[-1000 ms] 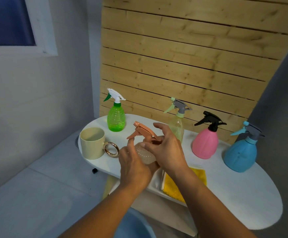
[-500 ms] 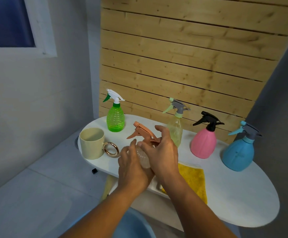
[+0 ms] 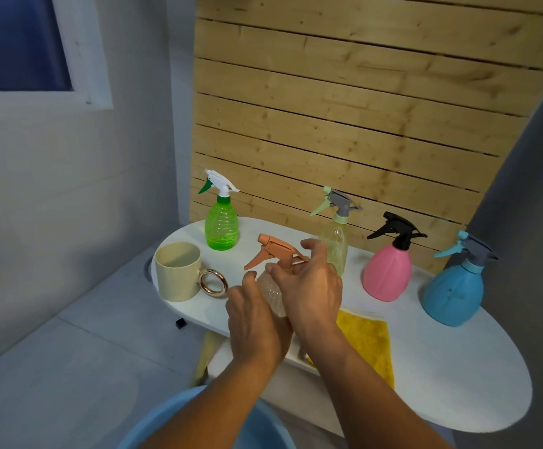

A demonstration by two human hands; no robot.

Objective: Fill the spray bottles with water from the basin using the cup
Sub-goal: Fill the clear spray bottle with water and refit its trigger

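The hands have barely shifted: left hand [image 3: 257,322] grips the clear bottle [image 3: 271,291], right hand [image 3: 312,286] pinches its cap [image 3: 276,252]; cup [image 3: 177,271] looks empty, so filling seems unstarted.

On the table [image 3: 458,384], a cup [image 3: 177,271] sits far left. Four spray bottles stand along the back, left to right: first [image 3: 221,225], second [image 3: 336,241], third [image 3: 388,270], fourth [image 3: 451,291]. A fifth bottle [image 3: 271,286] is front-centre between both hands. A cloth [image 3: 367,341] lies right of it. A basin [image 3: 166,422] sits below the table's front edge.
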